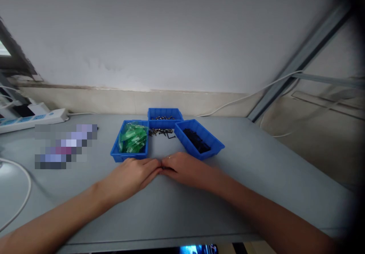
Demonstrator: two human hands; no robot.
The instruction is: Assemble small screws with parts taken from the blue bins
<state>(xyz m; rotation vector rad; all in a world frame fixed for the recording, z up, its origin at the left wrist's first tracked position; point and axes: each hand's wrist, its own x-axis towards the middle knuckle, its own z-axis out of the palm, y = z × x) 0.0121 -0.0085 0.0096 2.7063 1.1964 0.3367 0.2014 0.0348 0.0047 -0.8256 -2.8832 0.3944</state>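
My left hand [139, 174] and my right hand [182, 167] meet fingertip to fingertip just above the grey table, both pinched closed. Whatever they hold between them is mostly hidden; only a small dark bit shows at the fingertips. Right behind the left hand stands a blue bin [114, 153] with green pieces in clear plastic [133, 138]. Beyond the right hand, a second blue bin [215, 149] sits at an angle with black parts [196, 140] inside. Between the bins lies a loose row of small dark screws [162, 131].
A third blue bin [165, 124] with small metal pieces stands at the back by the wall. Left are a white power strip [34, 119], a blurred-out object [67, 145] and a white cable [27, 193]. A metal frame post [273, 90] rises at right. A lit screen [196, 249] shows below the table's front edge.
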